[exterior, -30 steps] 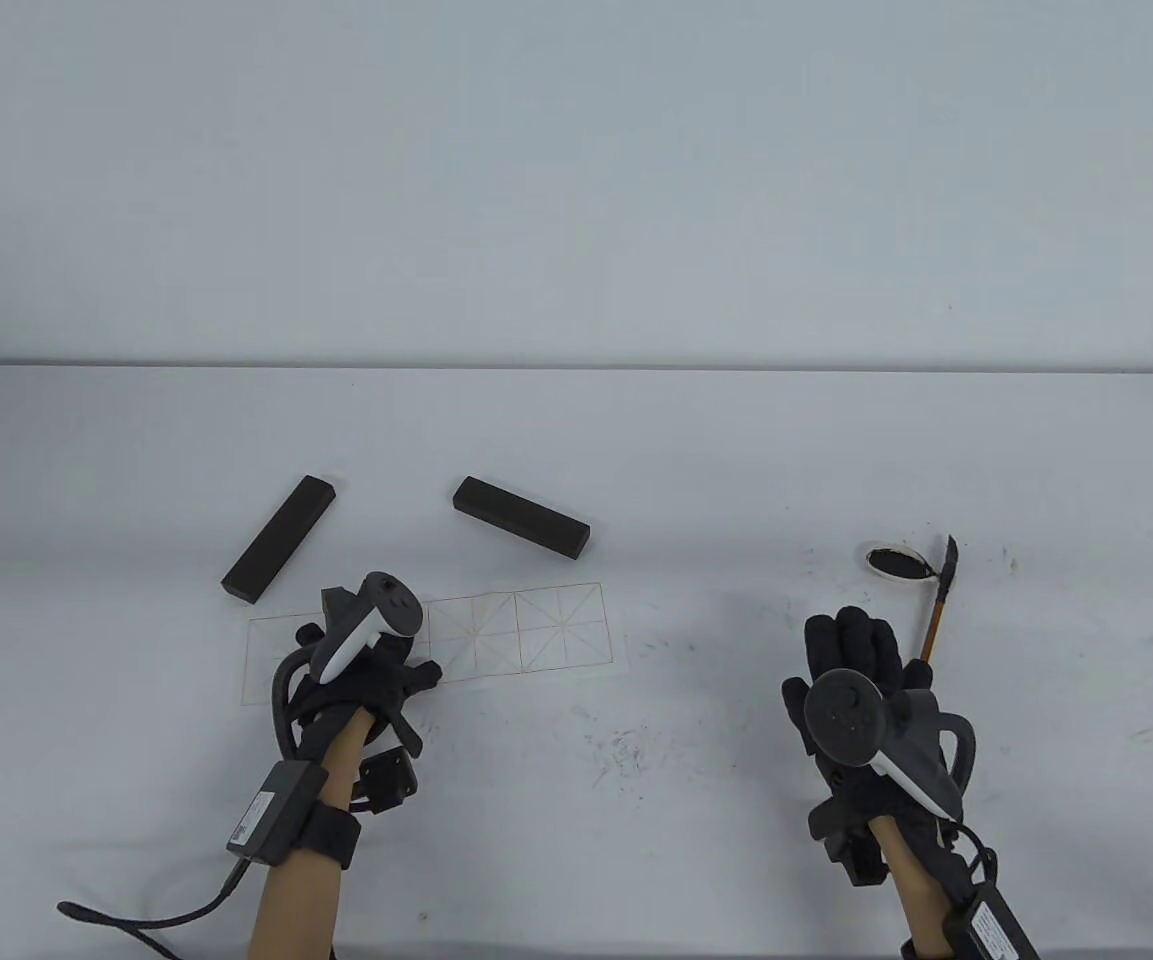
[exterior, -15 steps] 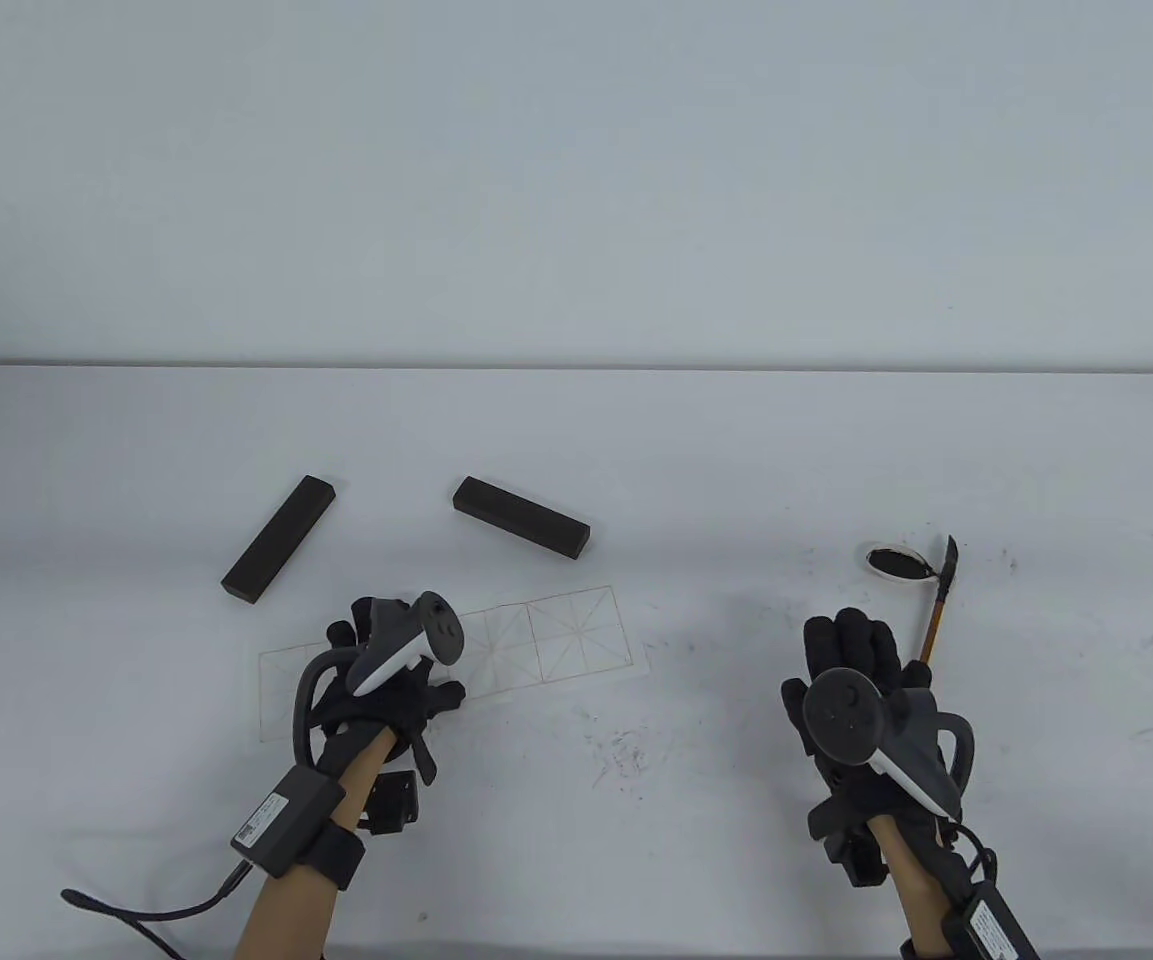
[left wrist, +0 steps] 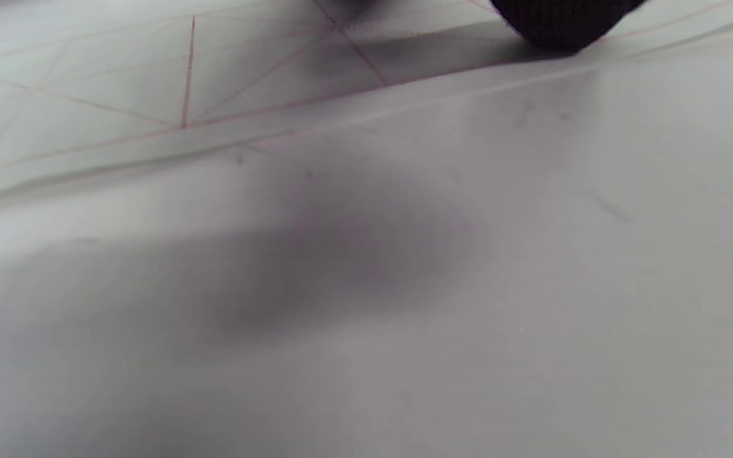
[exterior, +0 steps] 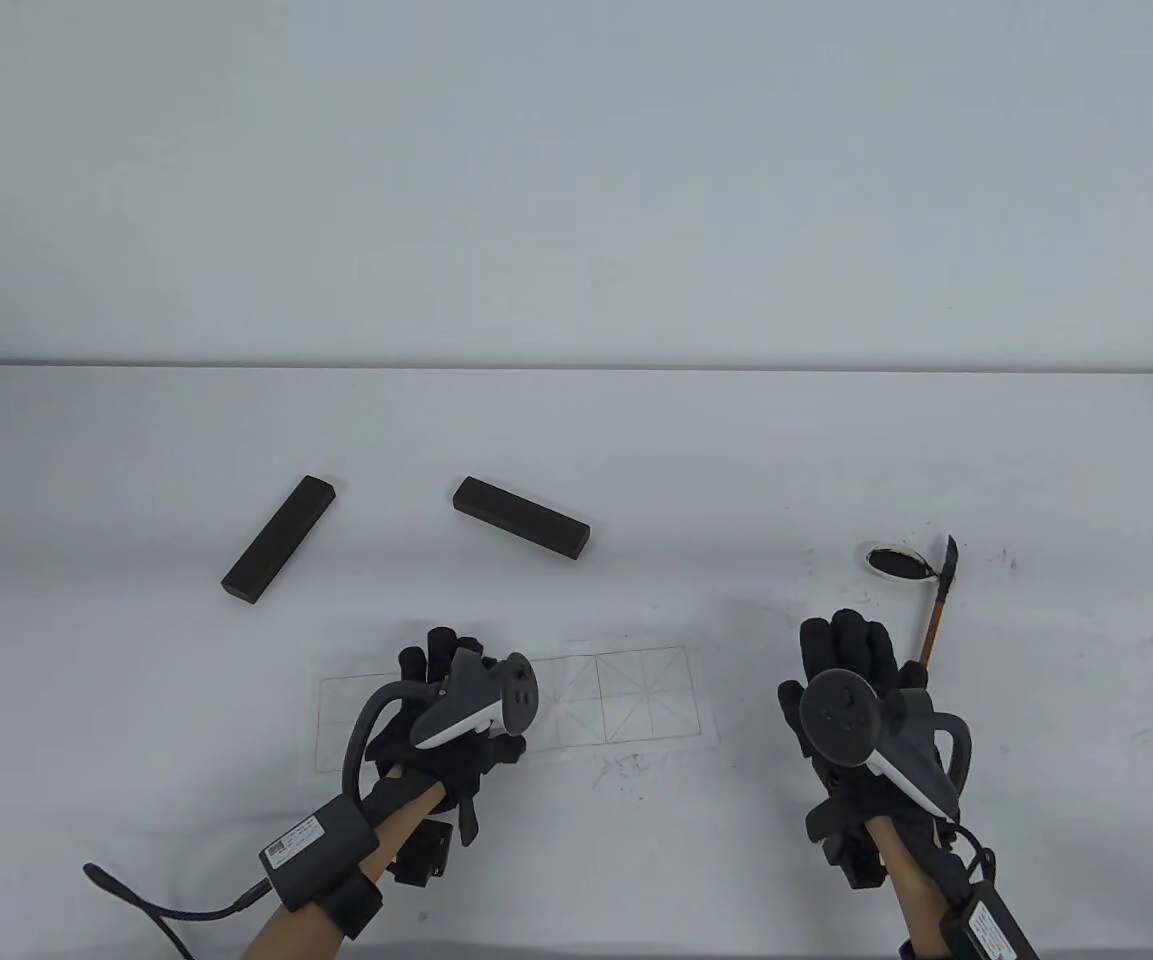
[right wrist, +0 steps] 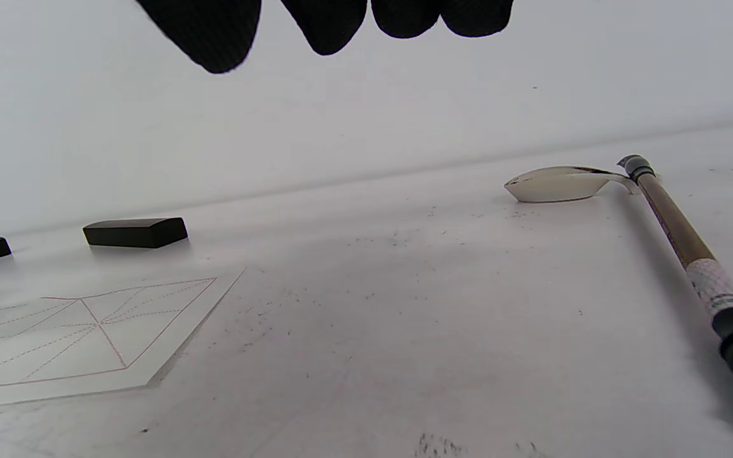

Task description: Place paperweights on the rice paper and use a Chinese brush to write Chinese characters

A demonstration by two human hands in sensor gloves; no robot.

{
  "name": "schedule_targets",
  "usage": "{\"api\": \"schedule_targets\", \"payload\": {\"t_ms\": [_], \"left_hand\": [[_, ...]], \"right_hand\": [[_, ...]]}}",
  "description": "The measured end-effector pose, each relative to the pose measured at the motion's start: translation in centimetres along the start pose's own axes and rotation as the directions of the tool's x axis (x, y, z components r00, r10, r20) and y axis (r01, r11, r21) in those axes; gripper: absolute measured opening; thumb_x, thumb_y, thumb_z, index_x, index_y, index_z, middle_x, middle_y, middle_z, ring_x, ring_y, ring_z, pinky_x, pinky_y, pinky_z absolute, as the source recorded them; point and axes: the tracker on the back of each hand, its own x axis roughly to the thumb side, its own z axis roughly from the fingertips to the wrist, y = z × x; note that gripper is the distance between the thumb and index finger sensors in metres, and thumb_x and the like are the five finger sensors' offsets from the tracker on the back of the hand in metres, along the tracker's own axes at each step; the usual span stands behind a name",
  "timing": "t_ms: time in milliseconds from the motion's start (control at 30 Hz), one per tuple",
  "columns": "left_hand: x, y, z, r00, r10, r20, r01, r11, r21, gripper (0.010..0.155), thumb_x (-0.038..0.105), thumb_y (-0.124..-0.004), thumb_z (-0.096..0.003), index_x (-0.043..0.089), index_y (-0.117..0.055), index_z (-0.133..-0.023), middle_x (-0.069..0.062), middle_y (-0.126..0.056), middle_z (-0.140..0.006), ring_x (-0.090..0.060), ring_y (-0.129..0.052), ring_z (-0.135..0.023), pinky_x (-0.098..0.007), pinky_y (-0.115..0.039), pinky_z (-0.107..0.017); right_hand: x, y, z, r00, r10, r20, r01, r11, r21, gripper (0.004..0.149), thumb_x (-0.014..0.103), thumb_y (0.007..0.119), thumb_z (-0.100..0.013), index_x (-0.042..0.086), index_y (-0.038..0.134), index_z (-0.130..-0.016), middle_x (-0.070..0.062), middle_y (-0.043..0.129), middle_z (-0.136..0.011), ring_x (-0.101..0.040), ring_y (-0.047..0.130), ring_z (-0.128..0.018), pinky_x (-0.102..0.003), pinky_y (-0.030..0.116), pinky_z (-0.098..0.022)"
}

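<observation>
The rice paper (exterior: 636, 700), a white strip with a red grid, lies flat near the table's front. My left hand (exterior: 441, 665) rests on its left half with fingers straight; one fingertip (left wrist: 564, 25) touches the paper (left wrist: 150, 76) in the left wrist view. Two dark paperweights (exterior: 281, 538) (exterior: 522, 517) lie on the bare table behind the paper, apart from it. My right hand (exterior: 851, 645) lies flat and holds nothing, just left of the brush (exterior: 939, 610). The brush tip leans on the ink dish (exterior: 898, 562). In the right wrist view the fingers (right wrist: 328, 25) hang above the table, with the brush (right wrist: 678, 235) to their right.
Ink specks dot the white table (exterior: 636, 765) in front of the paper's right end and around the dish (right wrist: 557, 184). A cable (exterior: 166, 905) trails from my left wrist at the front left.
My left hand has slid the rice paper to the right and toward the front edge, away from the paperweights. The right hand, brush and paperweights have stayed put.
</observation>
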Motion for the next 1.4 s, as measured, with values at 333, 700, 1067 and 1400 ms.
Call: {"api": "schedule_targets", "payload": {"t_ms": [333,700,1067,1400], "left_hand": [[2.2,-0.4,1.4,0.997,-0.051,0.059,0.050,0.999,0.011,0.090,0.060,-0.055,-0.0497,0.019,-0.014,-0.118,-0.007,-0.006,-0.125,-0.038,0.006,-0.112,-0.058,-0.002,-0.079],[2.5,-0.7,1.9,0.996,-0.046,0.076,0.045,0.999,0.019,0.091,0.060,-0.055,-0.0497,0.019,-0.012,-0.118,-0.008,-0.005,-0.125,-0.039,0.006,-0.112,-0.059,-0.002,-0.079],[2.6,-0.7,2.0,0.996,-0.044,0.079,0.043,0.999,0.014,0.091,0.061,-0.054,-0.0501,0.019,-0.011,-0.118,-0.009,-0.004,-0.125,-0.041,0.006,-0.112,-0.059,-0.003,-0.079],[0.9,0.8,2.7,0.996,0.044,0.074,-0.048,0.998,0.048,0.092,0.061,-0.055,-0.0498,0.021,-0.009,-0.119,-0.008,-0.002,-0.125,-0.040,0.007,-0.112,-0.059,-0.002,-0.079]], "right_hand": [[0.1,0.0,0.0,1.000,-0.001,0.006,0.001,1.000,0.008,0.067,0.036,0.063,-0.059,0.005,0.038,-0.112,-0.028,0.027,-0.115,-0.052,0.033,-0.104,-0.078,0.036,-0.064],[0.2,0.1,0.1,1.000,0.001,0.008,-0.001,1.000,0.019,0.067,0.036,0.063,-0.059,0.005,0.038,-0.112,-0.028,0.027,-0.115,-0.052,0.033,-0.104,-0.078,0.036,-0.064],[0.2,0.1,0.1,1.000,0.000,0.006,0.000,1.000,0.026,0.067,0.036,0.063,-0.059,0.005,0.038,-0.112,-0.028,0.027,-0.115,-0.053,0.033,-0.104,-0.078,0.036,-0.064],[0.1,0.1,0.0,1.000,-0.011,0.002,0.011,1.000,0.025,0.067,0.036,0.063,-0.059,0.005,0.038,-0.112,-0.029,0.027,-0.114,-0.053,0.033,-0.103,-0.078,0.036,-0.064]]}}
